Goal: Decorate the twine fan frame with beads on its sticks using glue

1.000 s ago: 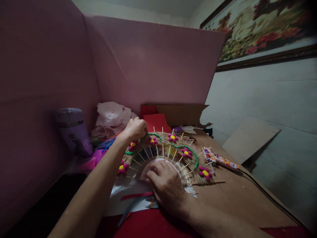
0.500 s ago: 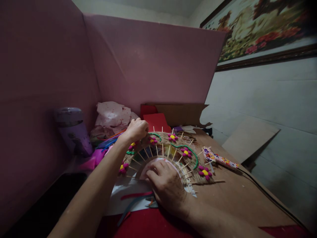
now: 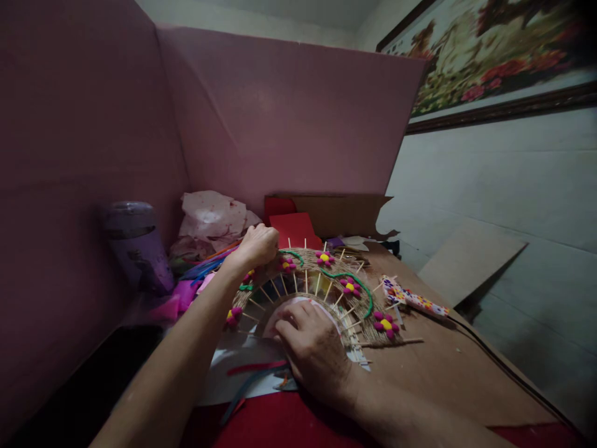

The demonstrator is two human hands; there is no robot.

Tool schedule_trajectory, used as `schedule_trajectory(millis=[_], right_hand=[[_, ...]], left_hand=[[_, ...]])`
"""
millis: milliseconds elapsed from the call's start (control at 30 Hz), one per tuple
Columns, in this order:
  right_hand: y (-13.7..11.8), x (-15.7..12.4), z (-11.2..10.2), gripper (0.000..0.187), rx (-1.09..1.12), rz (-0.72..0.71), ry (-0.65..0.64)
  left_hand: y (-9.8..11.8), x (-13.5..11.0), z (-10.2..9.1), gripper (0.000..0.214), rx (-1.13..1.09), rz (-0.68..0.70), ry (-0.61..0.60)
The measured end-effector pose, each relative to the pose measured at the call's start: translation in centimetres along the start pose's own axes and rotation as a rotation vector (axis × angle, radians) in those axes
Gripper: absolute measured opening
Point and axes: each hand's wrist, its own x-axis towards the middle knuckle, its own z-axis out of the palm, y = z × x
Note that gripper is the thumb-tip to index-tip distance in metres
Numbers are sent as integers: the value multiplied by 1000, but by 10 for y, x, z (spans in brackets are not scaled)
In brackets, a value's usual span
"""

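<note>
We see an arched fan of brown twine woven across thin pale wooden sticks [image 3: 311,257] lying on the brown board-topped bench [image 3: 443,367], directly in front of the person, with its curve facing away, perhaps so that both hands can reach it easily. The left hand [image 3: 261,242] is curled over the fan's upper left edge, beside the end of a short green fuzzy cord [image 3: 295,254]; its fingertips are hidden, so we cannot tell whether they pinch or press something. The right hand [image 3: 311,345] lies palm down with bent, loosely spread fingers over the pale pink half-disc [image 3: 278,311] inside the arch, grasping nothing that we can see; we judge that its weight steadies the work. Magenta felt-like flowers with yellow centres [image 3: 386,325] are spaced along the twine, seemingly for an even pattern. To the right, a flower-patterned, gun-shaped tool with a black cable [image 3: 415,300] rests just beside the fan, probably for easy reach.
</note>
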Motion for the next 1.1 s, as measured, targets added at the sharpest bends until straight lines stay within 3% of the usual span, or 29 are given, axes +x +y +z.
schedule_trajectory(millis=[633, 1100], right_hand=[[0, -1, 1, 6, 0, 9, -22], [0, -2, 1, 10, -26, 0, -46]], left_hand=[[1, -2, -2, 17, -22, -2, 20], [16, -6, -14, 14, -17, 61, 184]])
